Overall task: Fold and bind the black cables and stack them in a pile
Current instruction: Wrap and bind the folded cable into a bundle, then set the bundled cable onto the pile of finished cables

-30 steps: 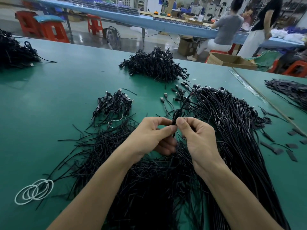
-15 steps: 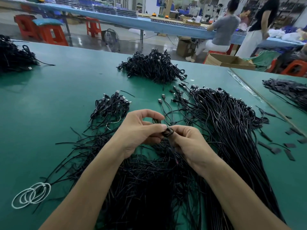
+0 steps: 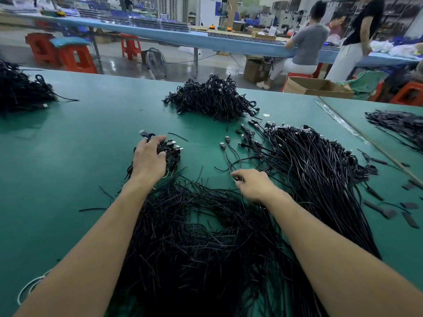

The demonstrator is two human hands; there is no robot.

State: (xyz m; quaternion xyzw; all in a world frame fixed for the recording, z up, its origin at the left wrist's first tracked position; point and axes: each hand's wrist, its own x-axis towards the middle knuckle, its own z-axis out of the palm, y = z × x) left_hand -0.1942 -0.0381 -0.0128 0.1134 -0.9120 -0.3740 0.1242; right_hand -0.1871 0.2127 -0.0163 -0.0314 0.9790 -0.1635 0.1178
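Step in hand: stacking one bundle, fetching the next. The left hand [image 3: 148, 159] lies on the small pile of bound cables [image 3: 171, 149], mid-desk [image 3: 68, 156]; its grip cannot be told. The right hand [image 3: 254, 185] has its grip pinched on a loose cable [image 3: 222, 145]. Next move, likely: draw it free and fold it.

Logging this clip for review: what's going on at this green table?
A person is working through black cables on a green table. The left hand rests on a small pile of bound cables, fingers bent over it. The right hand pinches one loose cable at the edge of the big unbound heap. A larger finished pile sits farther back.
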